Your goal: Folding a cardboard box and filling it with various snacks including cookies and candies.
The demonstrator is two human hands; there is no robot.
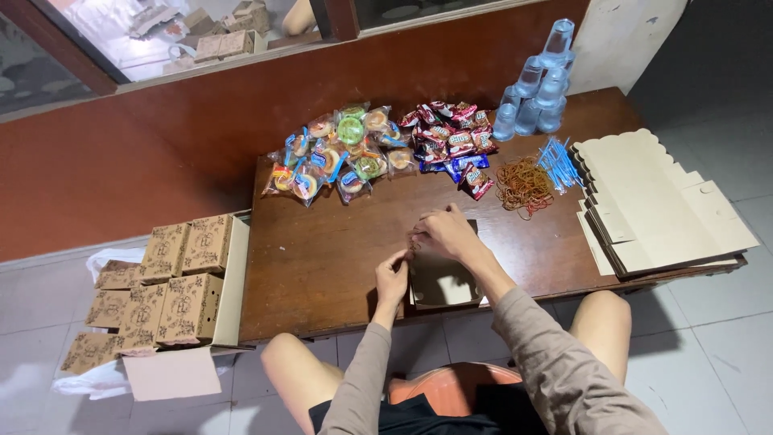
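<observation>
A small brown cardboard box [441, 283] stands on the low wooden table [322, 258] in front of me. My left hand [392, 275] pinches its left top edge. My right hand [448, 234] rests over the box's far top edge, fingers curled on a flap or a small item that I cannot make out. Both forearms wear grey-brown sleeves.
Wrapped snacks [338, 153], red snack packets [451, 137], rubber bands [523, 185], blue straws [557, 161] and stacked water cups [535, 93] lie at the table's far side. Flat box blanks [660, 209] are piled at right. Finished printed boxes [173, 282] fill a carton at left.
</observation>
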